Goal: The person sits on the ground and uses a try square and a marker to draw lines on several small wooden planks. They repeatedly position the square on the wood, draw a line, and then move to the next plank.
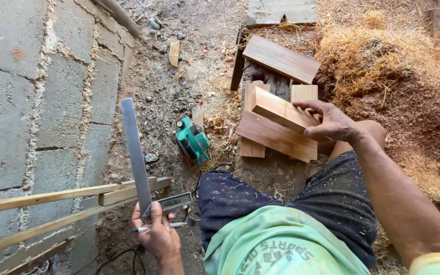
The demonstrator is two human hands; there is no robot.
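My left hand (156, 231) grips a metal try square (137, 155) at its corner, the long steel blade pointing up and away. A pen (161, 227) is pinched in the same hand. My right hand (329, 121) rests on a short reddish wooden block (281, 111), fingers curled over its far end. That block lies tilted on top of a wider wooden board (276, 136), which sits on other short blocks.
A green electric hand planer (193, 140) lies on the dirt with its cord trailing. A concrete block wall (31, 97) runs along the left, with wooden battens (52, 196) against it. Another board (281, 58) lies farther off. A heap of wood shavings (383, 66) fills the right.
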